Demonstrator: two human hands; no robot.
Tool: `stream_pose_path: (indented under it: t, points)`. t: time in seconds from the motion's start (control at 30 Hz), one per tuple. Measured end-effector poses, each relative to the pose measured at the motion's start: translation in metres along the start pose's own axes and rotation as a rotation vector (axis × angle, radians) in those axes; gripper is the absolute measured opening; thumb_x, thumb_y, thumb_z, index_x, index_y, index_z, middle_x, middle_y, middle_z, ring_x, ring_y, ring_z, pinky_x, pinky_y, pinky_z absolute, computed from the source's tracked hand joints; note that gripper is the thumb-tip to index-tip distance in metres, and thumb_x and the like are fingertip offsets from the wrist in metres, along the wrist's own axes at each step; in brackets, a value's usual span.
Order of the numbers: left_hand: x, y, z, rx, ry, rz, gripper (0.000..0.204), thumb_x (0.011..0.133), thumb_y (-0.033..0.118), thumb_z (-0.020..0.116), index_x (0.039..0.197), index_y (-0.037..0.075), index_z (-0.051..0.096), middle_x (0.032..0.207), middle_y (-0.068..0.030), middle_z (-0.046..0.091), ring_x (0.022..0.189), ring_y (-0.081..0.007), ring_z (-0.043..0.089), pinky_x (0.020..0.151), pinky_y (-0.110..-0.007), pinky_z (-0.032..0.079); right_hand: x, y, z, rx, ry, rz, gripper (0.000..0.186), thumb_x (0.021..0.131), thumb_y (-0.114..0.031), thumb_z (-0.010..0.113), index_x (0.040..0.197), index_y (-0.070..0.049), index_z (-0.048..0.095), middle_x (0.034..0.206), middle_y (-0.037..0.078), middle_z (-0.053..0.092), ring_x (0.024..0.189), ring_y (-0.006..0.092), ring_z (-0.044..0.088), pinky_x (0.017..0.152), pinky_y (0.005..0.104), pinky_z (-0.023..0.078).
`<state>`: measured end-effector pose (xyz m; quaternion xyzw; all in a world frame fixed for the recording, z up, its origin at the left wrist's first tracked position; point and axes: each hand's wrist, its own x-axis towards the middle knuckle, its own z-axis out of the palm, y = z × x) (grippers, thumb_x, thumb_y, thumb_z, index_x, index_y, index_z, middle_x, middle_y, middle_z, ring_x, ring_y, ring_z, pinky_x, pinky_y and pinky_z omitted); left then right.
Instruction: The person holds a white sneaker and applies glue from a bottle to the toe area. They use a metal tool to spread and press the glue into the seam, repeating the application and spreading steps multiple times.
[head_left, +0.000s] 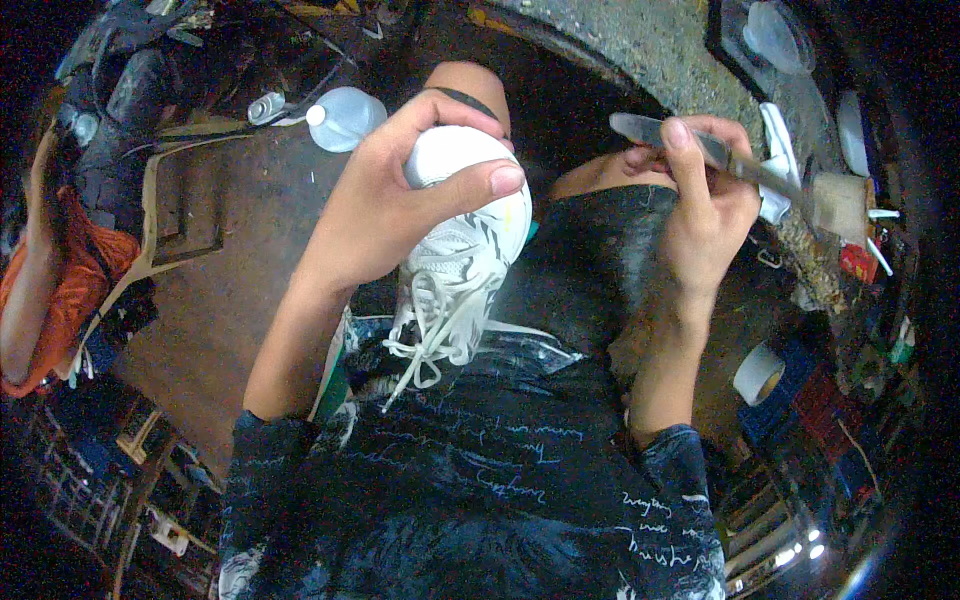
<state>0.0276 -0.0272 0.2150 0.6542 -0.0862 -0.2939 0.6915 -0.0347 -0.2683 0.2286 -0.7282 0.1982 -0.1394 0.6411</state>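
Note:
My left hand (pixel 400 195) is closed around the toe end of a white lace-up sneaker (pixel 455 265), thumb across the front and fingers behind it. The shoe's tied laces hang toward my lap, and its heel end is hidden. To the right, apart from the shoe, my right hand (pixel 705 195) grips a slim knife-like tool (pixel 640 128) between thumb and fingers. Its flat, grey, rounded end points left, while a brownish shaft runs off to the right. Whether the pale block beyond belongs to the tool, I cannot tell.
A translucent plastic bottle (pixel 345 118) stands beyond my left hand. At the right runs a worn grey bench edge (pixel 650 45) with a clear plastic container (pixel 778 38) on it. A tape roll (pixel 758 374) lies lower right. Another person's orange garment (pixel 75 290) shows at far left.

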Motion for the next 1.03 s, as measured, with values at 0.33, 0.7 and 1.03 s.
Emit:
stream_pose_path:
  t: [0.33, 0.7, 1.03]
  points:
    - [0.013, -0.047, -0.030, -0.448, -0.246, -0.042, 0.075, 0.116, 0.055, 0.027, 0.147, -0.004, 0.060, 0.146, -0.0181, 0.066, 0.135, -0.0276, 0.064, 0.117, -0.041, 0.049, 0.105, -0.001, -0.018, -1.000, -0.117, -0.066, 0.056, 0.099, -0.051, 0.070, 0.111, 0.004, 0.073, 0.094, 0.026, 0.076, 0.094, 0.0434, 0.075, 0.087, 0.0486, 0.057]
    - [0.021, -0.079, -0.033, -0.326, -0.335, 0.144, 0.075, 0.116, 0.056, 0.022, 0.159, 0.000, 0.049, 0.164, -0.0136, 0.050, 0.150, -0.0254, 0.049, 0.127, -0.041, 0.036, 0.086, -0.027, 0.005, -1.357, 0.182, -0.502, 0.053, 0.101, -0.045, 0.070, 0.127, 0.001, 0.067, 0.111, 0.028, 0.075, 0.106, 0.0438, 0.074, 0.096, 0.0493, 0.056]
    - [0.019, -0.064, 0.014, -0.758, -0.320, 0.145, 0.101, 0.103, 0.081, 0.019, 0.173, 0.008, 0.005, 0.181, -0.0142, 0.006, 0.166, -0.0351, 0.006, 0.135, -0.049, 0.008, -0.039, 0.037, 0.048, -0.239, -0.360, 0.091, 0.071, 0.093, -0.025, 0.082, 0.152, -0.001, 0.051, 0.145, 0.019, 0.058, 0.132, 0.0235, 0.056, 0.116, 0.0371, 0.041]
